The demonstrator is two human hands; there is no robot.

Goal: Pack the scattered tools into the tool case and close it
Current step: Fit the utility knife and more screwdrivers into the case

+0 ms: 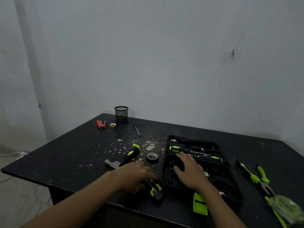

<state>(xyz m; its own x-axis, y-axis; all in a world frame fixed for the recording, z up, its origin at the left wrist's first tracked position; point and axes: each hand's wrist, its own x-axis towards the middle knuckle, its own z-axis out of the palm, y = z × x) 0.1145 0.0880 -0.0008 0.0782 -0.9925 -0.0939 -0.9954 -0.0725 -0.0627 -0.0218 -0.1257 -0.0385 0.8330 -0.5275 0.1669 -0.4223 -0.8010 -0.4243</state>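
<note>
The black tool case [232,193] lies open at the right of the table, with two green-handled screwdrivers [179,148] in its far slots. My right hand [190,171] lies flat inside the case, fingers spread, fingertips by the nearer screwdriver. My left hand [136,176] is blurred, with its fingers stretched over the far end of a green and black utility knife [155,190] left of the case. A hammer [130,154] and a roll of black tape [152,157] lie beyond the left hand. Pliers [263,176] and another green-handled tool [246,171] lie right of the case.
A green tape measure [286,209] sits at the near right corner. At the far left stand a mesh pen cup [121,115], a red tool [101,124], a yellow tape roll [113,125] and two pens [137,130]. Paint flakes litter the black table [65,155].
</note>
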